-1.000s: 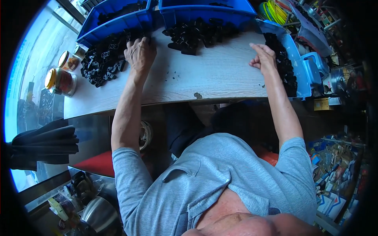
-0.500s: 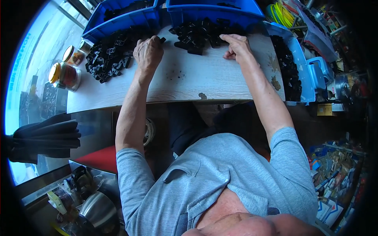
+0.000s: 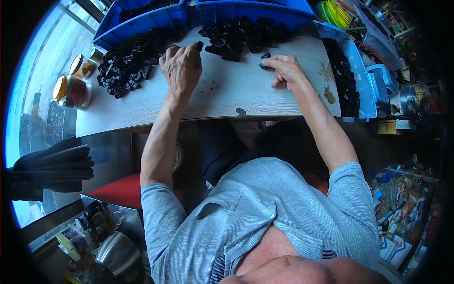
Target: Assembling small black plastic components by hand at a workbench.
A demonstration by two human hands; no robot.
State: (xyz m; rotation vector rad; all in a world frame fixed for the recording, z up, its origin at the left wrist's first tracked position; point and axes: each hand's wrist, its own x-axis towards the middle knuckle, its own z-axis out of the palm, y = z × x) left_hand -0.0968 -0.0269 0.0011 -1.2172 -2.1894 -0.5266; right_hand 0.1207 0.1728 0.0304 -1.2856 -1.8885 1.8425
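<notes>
My left hand (image 3: 181, 66) is closed, with a small black plastic part (image 3: 199, 46) pinched at its fingertips, beside the left heap of black parts (image 3: 125, 66). Over the right side of the table, my right hand (image 3: 285, 70) grips another black plastic part (image 3: 265, 61) between thumb and fingers. That piece is apart from the right heap of larger black parts (image 3: 231, 38). The exact kind of these parts is too small to make out. Both forearms reach over the front edge of the pale wooden table (image 3: 222, 99).
Two blue bins (image 3: 142, 26) with black parts stand along the back. At the right lies a light blue tray (image 3: 369, 94) of black pieces. A yellow-lidded jar (image 3: 73, 92) and smaller jars (image 3: 82, 66) line the left edge. Dark crumbs (image 3: 208, 87) dot the tabletop.
My right hand has drawn slightly away from the right heap with a black plastic part now in its grip. My left hand has shifted slightly right, still pinching its part.
</notes>
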